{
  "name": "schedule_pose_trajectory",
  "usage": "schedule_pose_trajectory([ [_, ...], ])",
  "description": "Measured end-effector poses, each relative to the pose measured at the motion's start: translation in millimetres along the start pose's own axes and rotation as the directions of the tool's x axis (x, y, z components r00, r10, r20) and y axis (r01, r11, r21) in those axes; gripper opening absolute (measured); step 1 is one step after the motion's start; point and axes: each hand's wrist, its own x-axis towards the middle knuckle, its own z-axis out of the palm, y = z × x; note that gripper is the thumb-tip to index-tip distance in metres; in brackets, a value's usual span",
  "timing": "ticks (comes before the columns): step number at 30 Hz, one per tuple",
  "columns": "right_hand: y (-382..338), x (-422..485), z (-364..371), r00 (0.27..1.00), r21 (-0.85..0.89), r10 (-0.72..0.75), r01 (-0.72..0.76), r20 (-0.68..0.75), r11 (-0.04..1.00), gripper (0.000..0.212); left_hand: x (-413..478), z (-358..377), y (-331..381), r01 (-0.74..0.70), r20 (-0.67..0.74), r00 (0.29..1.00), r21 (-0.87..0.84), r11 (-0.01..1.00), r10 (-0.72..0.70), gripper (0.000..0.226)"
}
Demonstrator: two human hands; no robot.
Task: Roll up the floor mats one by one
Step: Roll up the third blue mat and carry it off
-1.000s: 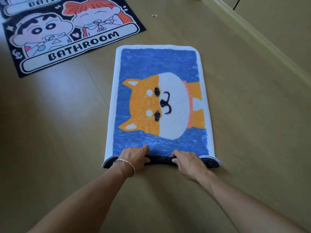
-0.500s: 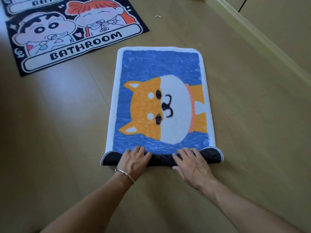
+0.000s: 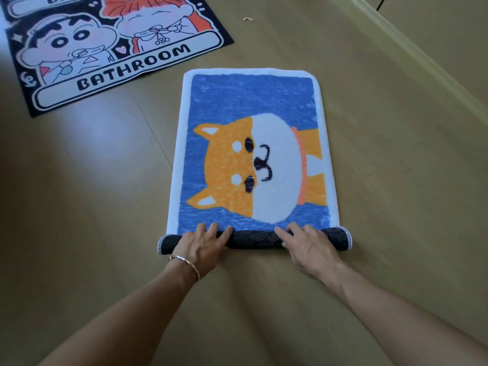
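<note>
Wood floor (image 3: pixel 79 207) — dog mat (image 3: pixel 250 107), baseboard (image 3: pixel 422 57)

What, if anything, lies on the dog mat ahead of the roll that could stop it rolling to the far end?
Nothing visible. The left hand and right hand press on the roll at the near edge; the dog mat ahead is bare. The BATHROOM mat lies apart, far left.

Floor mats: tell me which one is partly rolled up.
The blue mat with the orange dog: its near end is curled into a dark roll under the left hand and right hand. The black BATHROOM mat lies flat.
</note>
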Motion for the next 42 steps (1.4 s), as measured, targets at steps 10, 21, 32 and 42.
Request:
schedule_pose_trajectory([
  [10,2,4,-2,0.999,0.088,-0.050,0.049,0.009,0.995,0.035,7,10,8,-0.017,-0.101,0.994,0.121,0.993,0.029,0.058],
  [21,-21,-6,10,0.997,-0.189,0.075,-0.074,-0.003,0.979,0.072,10,13,12,-0.027,-0.352,0.936,-0.020,0.999,0.019,0.044],
  [32,6,24,-18,0.996,0.093,-0.004,-0.005,0.089,0.996,0.030,11,5,8,-0.004,-0.136,0.991,0.036,0.999,0.009,0.052],
  [42,-9,5,-26,0.990,0.032,-0.105,0.103,0.095,0.994,0.058,29,-25,-1,-0.092,0.171,0.978,-0.140,0.986,0.116,0.027],
])
